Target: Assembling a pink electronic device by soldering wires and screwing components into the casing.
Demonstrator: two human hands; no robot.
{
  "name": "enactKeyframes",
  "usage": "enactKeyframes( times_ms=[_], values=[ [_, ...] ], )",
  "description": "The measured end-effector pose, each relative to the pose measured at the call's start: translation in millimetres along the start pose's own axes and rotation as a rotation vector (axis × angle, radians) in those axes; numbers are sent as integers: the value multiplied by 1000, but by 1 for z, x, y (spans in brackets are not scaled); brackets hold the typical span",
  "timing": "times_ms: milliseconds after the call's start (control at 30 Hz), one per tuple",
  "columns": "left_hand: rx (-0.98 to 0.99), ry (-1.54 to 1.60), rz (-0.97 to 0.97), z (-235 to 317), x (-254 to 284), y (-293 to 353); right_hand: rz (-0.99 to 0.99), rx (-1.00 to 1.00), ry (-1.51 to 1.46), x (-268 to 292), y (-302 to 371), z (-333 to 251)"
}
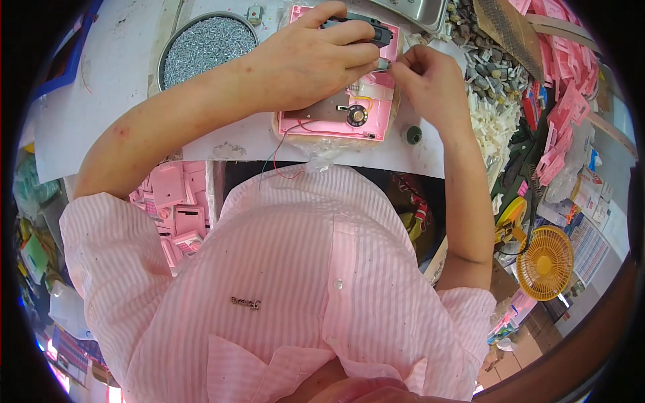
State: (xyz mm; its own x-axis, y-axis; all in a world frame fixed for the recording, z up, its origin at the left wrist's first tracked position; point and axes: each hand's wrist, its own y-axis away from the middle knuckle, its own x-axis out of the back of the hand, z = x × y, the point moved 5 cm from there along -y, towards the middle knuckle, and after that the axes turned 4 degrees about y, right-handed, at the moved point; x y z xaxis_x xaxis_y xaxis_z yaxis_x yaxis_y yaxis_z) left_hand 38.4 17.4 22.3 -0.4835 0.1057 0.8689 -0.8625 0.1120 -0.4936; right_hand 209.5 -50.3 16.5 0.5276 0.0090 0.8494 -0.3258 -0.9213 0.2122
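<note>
A shallow pink plastic casing (336,129) lies on the white worktable, with a small round black speaker (357,115) and thin red, yellow and green wires inside. My left hand (316,64) reaches across it from the left, its bent fingers gripping a dark grey plastic part (381,33) at the casing's far end. Its thumb is hidden. Beside those fingertips shows a bit of a small silver metal piece (383,64). From the right comes my right hand (430,80), thumb and forefinger pinched together by that piece; what they hold is too small to tell.
A round metal tray (161,67) of silver screws stands at the left, a small motor (254,15) by its rim. Heaps of small motors (494,64), white plastic parts (494,127) and pink pieces (568,121) fill the right. A small dark green cylinder (412,135) stands near the casing.
</note>
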Motion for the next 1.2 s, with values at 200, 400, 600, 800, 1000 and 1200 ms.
enactKeyframes(
  times_ms=[200, 400, 600, 800, 1000, 1200],
  values=[
    [78, 37, -73, 1, 3, -1, -175, 116, 428, 1, -23, -32],
    [103, 217, -44, -11, 12, 18, 83, 222, 524, 0, 6, -41],
    [57, 252, -104, -16, 14, 18, 29, -103, -540, -11, 10, 25],
    [10, 144, -93, -19, 9, 17, 71, -58, -284, -13, 8, 16],
    [-43, 65, -137, -19, 14, 11, 45, 33, -389, -3, 16, 18],
    [-73, 103, -241, -32, 25, 18, 426, -166, -415, 146, -9, 172]
  ],
)
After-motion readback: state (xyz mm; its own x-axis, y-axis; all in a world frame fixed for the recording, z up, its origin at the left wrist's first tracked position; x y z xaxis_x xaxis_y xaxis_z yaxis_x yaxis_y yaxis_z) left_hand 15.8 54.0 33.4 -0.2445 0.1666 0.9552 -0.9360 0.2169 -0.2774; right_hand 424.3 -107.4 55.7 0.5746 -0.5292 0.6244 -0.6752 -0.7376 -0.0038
